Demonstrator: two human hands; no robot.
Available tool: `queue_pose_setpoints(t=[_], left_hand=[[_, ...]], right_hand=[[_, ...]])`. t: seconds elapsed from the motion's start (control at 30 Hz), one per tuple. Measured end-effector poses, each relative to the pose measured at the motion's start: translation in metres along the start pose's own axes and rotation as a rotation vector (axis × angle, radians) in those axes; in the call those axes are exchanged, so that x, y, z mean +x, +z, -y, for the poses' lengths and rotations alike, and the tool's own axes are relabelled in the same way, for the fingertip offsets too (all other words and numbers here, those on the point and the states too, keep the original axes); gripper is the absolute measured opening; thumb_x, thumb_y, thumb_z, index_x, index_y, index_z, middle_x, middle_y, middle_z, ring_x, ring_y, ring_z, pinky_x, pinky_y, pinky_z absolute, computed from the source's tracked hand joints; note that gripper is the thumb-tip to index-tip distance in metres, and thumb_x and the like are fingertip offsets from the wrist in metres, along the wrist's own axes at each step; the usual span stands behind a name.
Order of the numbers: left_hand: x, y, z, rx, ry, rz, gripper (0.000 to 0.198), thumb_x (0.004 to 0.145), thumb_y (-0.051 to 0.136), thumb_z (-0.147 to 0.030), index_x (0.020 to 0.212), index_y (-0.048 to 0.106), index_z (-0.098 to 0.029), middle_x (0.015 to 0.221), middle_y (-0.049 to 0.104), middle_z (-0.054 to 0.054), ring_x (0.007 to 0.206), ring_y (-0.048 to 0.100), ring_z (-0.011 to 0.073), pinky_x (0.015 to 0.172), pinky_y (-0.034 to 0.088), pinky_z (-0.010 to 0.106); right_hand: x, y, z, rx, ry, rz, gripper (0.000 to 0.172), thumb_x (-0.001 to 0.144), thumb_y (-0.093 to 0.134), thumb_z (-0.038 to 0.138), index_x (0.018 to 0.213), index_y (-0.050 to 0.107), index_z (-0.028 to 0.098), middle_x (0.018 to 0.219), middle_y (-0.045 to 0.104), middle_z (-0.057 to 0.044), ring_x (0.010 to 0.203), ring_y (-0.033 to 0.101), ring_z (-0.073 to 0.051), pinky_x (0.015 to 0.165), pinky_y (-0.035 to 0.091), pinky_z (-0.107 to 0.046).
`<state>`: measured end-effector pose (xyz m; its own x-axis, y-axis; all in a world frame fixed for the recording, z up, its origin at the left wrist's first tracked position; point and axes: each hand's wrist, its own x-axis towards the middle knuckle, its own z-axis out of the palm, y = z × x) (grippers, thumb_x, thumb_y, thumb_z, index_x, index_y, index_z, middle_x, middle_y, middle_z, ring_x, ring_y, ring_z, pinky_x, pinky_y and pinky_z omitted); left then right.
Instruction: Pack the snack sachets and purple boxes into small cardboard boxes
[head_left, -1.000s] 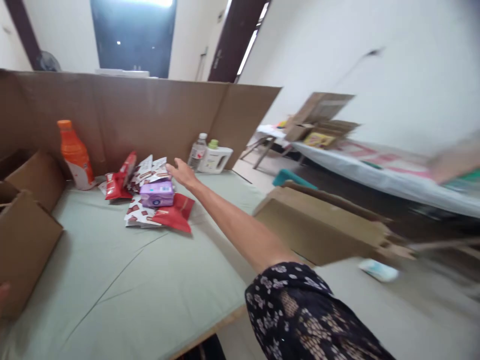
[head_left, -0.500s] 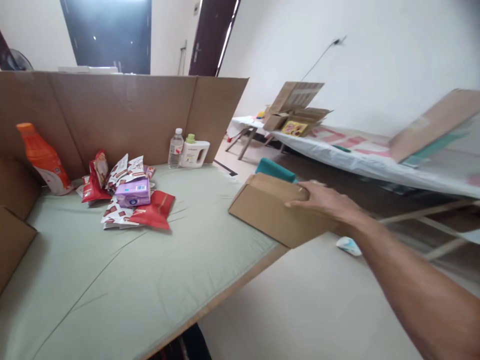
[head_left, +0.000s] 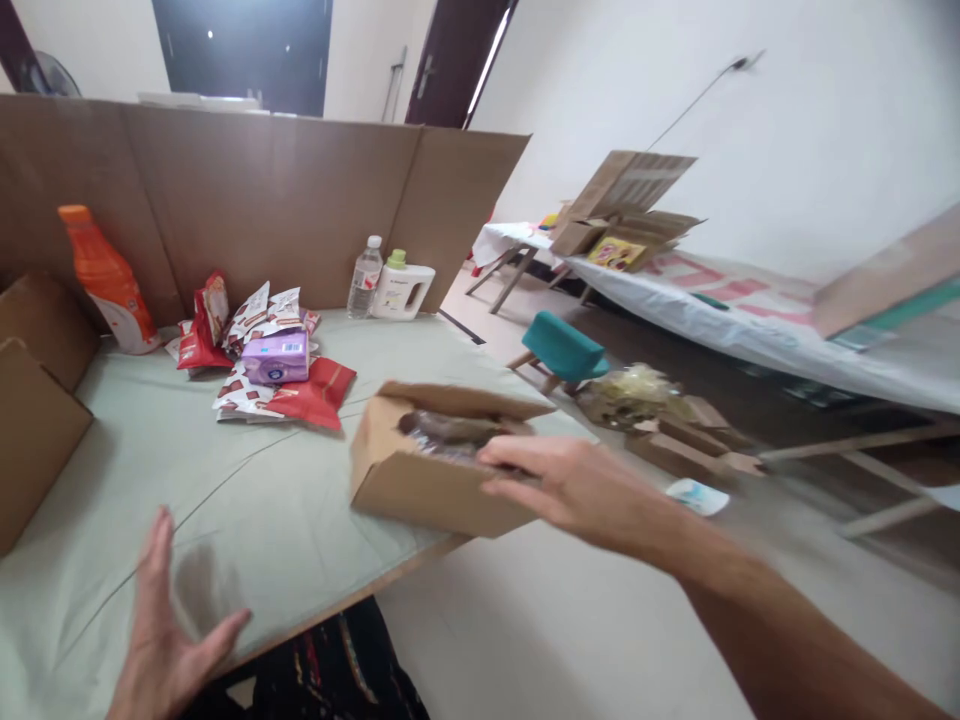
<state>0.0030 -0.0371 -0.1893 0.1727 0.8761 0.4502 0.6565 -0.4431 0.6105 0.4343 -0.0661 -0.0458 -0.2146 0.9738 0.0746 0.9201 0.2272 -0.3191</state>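
Observation:
An open-topped cardboard box (head_left: 435,496) sits at the right front edge of the table. Inside it lie dark things in shiny clear plastic (head_left: 450,430), whose kind I cannot make out. My right hand (head_left: 551,485) is closed on the box's right end, blurred by motion, its fingers at the rim. Over the near left of the tabletop, my left hand (head_left: 169,630) is spread and holds nothing. Behind the box is a pile of snack packets, with a red packet (head_left: 319,392) and a purple pack (head_left: 276,358) on the near side.
An orange bottle (head_left: 112,285), a clear water bottle (head_left: 366,280) and a white jug with a green cap (head_left: 403,290) stand along the cardboard screen (head_left: 277,200). More cardboard (head_left: 37,440) is at left. Beyond the table are a teal stool (head_left: 566,345) and a long covered table (head_left: 720,300).
My right hand has brought the box left and nearer over the table, and its opening now shows. My left hand has come into view, open. The view has shifted slightly.

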Motion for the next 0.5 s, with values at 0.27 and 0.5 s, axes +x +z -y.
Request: queue_pose_setpoints(t=[0.27,0.5], left_hand=[[-0.005,0.005,-0.033,-0.367,-0.068,0.59,0.129,0.077,0.079,-0.055,0.162,-0.014,-0.027,0.17,0.012,0.022,0.155,0.018,0.0451,0.12,0.026,0.07],[-0.018,0.027,-0.035,-0.44,0.001,0.435,0.121,0.077,0.074,-0.038,0.162,-0.013,-0.031,0.171,0.009,0.018,0.155,0.017,0.0467,0.12,0.025,0.072]], right_hand=[[0.027,-0.003,0.091,0.486,-0.285,0.41,0.025,0.104,0.047,0.035,0.106,0.068,0.02,0.103,0.075,-0.005,0.089,0.069,-0.017,0.078,0.052,-0.026],[0.084,-0.002,0.104,-0.21,-0.313,0.541,0.052,0.085,0.072,0.02,0.136,0.064,0.015,0.128,0.07,-0.016,0.118,0.066,-0.032,0.097,0.051,-0.04]])
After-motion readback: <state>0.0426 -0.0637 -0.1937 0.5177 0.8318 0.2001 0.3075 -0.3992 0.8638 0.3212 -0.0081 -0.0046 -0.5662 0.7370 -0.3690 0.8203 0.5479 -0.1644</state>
